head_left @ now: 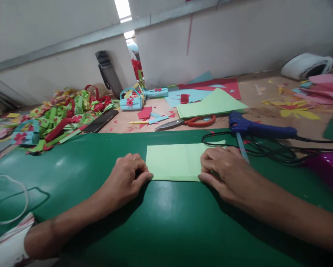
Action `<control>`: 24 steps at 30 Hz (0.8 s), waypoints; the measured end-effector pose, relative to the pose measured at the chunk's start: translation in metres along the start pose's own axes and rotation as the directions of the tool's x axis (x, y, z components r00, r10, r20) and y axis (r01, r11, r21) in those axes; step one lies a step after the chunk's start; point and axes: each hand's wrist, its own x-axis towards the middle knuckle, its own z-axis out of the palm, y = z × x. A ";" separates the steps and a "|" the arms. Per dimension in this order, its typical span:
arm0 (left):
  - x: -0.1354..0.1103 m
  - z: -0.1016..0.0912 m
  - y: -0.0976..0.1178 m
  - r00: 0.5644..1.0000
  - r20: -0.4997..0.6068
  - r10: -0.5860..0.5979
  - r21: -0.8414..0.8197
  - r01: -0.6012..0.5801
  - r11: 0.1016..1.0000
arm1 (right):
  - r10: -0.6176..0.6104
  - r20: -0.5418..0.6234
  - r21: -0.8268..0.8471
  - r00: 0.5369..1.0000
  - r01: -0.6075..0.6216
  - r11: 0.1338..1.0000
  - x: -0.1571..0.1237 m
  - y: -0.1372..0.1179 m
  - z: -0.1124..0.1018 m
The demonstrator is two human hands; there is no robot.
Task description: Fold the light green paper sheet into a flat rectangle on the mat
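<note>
A light green sheet of paper [174, 159] lies flat on the green mat [166, 222], with a narrow fold along its near edge. My left hand [131, 174] pinches the near left corner between thumb and curled fingers. At the near right end, my right hand [222, 168] grips the same folded edge and covers that part of the sheet. Just beyond the paper lie scissors with red handles [201, 121] and more light green sheets [211, 105].
A blue glue gun [262, 128] and its black cord lie at the right, beside a purple object [327, 172]. Small blue paper bags [131, 102], a phone [101, 121], a grey bottle [110, 74] and piled paper pieces [63, 116] stand or lie along the back left.
</note>
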 end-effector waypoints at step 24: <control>0.005 -0.006 -0.001 0.827 0.285 0.484 0.459 -0.561 0.689 | -0.484 0.004 -0.415 0.875 0.442 0.795 -0.007 -0.011 -0.003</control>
